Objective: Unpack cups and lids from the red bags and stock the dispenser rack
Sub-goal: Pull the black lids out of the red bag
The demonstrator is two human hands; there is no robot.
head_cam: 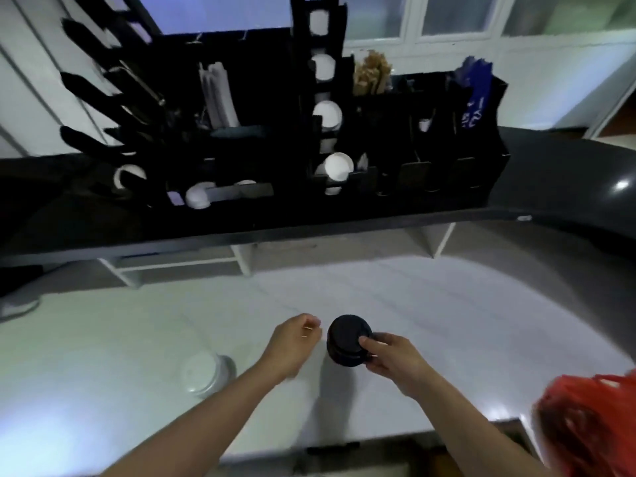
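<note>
A short stack of black lids (346, 344) stands on the white counter (447, 311) in front of me. My right hand (392, 359) grips the stack from its right side, thumb on the top lid. My left hand (296, 342) hovers just left of the stack with fingers curled and nothing in it, not touching the lids. A stack of clear lids (203, 371) lies on the counter to the left. A red mesh bag (592, 425) shows at the lower right corner. The black dispenser rack (323, 98) stands on the raised dark shelf behind, with white cups in its round openings.
The dark shelf (550, 173) overhangs the back of the counter on white brackets. The rack also holds white wrapped straws (220, 94), wooden stirrers (371, 74) and blue packets (476, 94). Black lid holders (99, 98) slant up at the left.
</note>
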